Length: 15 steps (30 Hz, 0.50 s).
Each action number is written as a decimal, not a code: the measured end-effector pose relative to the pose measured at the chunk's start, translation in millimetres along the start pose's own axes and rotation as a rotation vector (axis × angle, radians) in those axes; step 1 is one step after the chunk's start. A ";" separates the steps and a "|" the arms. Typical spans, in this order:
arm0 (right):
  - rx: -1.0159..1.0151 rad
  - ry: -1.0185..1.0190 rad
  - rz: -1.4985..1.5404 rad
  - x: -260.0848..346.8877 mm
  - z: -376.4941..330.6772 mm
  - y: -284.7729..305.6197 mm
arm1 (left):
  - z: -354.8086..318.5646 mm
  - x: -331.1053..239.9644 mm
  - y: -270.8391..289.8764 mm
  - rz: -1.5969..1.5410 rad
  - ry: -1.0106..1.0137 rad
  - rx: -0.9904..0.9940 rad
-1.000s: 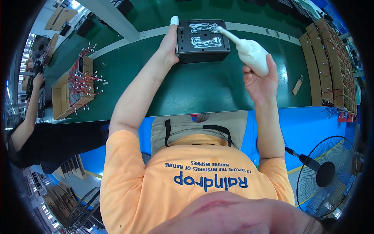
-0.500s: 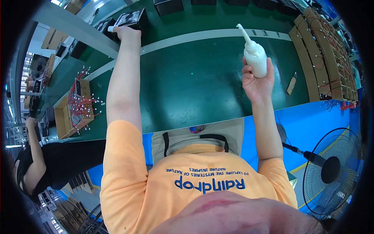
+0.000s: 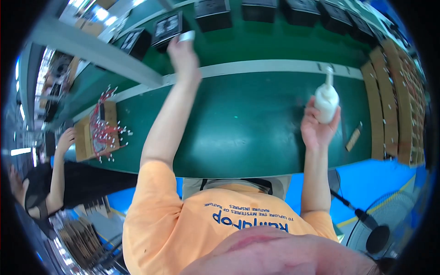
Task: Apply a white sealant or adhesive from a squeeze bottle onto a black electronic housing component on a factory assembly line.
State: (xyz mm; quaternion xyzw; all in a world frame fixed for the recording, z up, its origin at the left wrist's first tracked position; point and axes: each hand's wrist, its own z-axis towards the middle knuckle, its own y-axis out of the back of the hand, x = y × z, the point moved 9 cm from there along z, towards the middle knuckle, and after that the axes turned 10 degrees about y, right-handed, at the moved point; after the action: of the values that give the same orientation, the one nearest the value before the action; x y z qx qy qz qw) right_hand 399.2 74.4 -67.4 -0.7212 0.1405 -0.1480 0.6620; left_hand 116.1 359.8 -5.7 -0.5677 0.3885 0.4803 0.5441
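My left hand (image 3: 184, 59) is stretched over the far part of the green bench, just right of a black box-shaped unit (image 3: 168, 28). Its fingers are closed on a small white object (image 3: 187, 36) whose kind I cannot make out; the hand is blurred by motion. My right hand (image 3: 319, 130) grips a white squeeze bottle (image 3: 326, 105) with a long thin spout. The bottle is held above the right part of the bench, spout pointing away from me.
More black units (image 3: 258, 10) line the far side. Cardboard trays (image 3: 389, 101) stand at the right, near a small tan-handled tool (image 3: 353, 138). At the left, a cardboard box (image 3: 83, 137) holds red wires; a co-worker's hand (image 3: 67, 139) is beside it. A fan (image 3: 380, 236) stands lower right.
My left hand has moved right with the small white object, off the black unit. The whole view has shifted, and the bottle stays in my right hand. The co-worker's hand is nearer the wire box.
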 end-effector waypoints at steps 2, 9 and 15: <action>-0.042 -0.026 0.054 -2.4 0.1 5.7 | 6.1 -57.8 -54.7 0.498 -0.590 -0.048; -0.032 0.044 -0.060 4.9 5.0 8.3 | 211.7 -15.0 -177.3 1.417 -0.201 0.278; -0.039 0.022 -0.002 2.5 8.5 13.8 | 221.8 43.6 -172.2 1.559 -0.030 0.470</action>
State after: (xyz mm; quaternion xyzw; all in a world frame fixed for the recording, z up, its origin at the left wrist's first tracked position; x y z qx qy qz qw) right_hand 404.8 80.0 -81.7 -0.7324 0.1501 -0.1540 0.6460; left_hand 265.2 601.5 6.1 0.0016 0.7555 0.6345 0.1634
